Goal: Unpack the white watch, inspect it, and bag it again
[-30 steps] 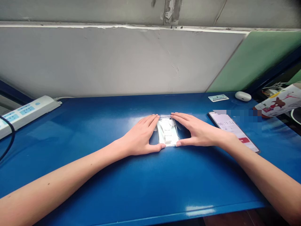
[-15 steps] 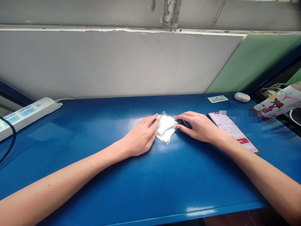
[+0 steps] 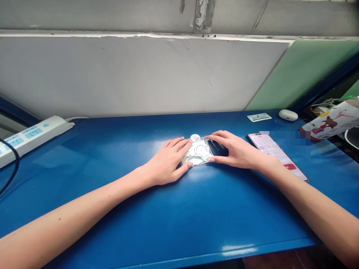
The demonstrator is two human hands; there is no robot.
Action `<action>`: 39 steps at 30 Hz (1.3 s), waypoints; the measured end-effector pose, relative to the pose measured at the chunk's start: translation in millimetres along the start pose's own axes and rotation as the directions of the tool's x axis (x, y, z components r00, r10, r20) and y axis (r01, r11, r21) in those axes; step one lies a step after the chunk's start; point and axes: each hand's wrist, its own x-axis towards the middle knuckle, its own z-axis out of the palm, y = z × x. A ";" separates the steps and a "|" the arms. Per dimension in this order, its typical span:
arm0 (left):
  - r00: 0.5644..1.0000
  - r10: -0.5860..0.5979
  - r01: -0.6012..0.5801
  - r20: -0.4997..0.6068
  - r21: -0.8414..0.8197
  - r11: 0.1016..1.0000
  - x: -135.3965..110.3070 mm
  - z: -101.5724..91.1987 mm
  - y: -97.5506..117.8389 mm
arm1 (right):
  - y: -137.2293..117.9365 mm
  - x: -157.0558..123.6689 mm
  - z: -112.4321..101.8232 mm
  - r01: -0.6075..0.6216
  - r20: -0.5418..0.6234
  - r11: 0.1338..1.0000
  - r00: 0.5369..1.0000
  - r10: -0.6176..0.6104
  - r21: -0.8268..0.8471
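A small clear, shiny packet (image 3: 201,151) lies on the blue table between my hands. Pale, flat contents with a circular outline show through it, but I cannot make out their kind. At its far edge is a small round white piece (image 3: 195,137). My left hand (image 3: 168,161) grips the packet's left side, the thumb at the near corner and the fingers over the far left part. On the right side, my right hand (image 3: 237,150) holds it between the thumb, near the close corner, and the fingertips at the far corner.
To the right lies a phone (image 3: 276,155) with a running timer. Behind it are a white card (image 3: 259,117) and a white earbud case (image 3: 288,115). A printed container (image 3: 332,121) leans at the far right. A white power strip (image 3: 36,136) sits at the left.
The packet has turned and now shows a face with a circular outline instead of loose white pieces. My right thumb has moved nearer me, spreading from the fingers along the packet's edge.
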 end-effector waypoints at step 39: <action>0.980 -0.192 0.197 -0.059 0.085 0.977 1.8 3.1 2.2 | 7.6 -2.0 -7.3 -0.095 0.107 0.992 0.991 0.085 0.085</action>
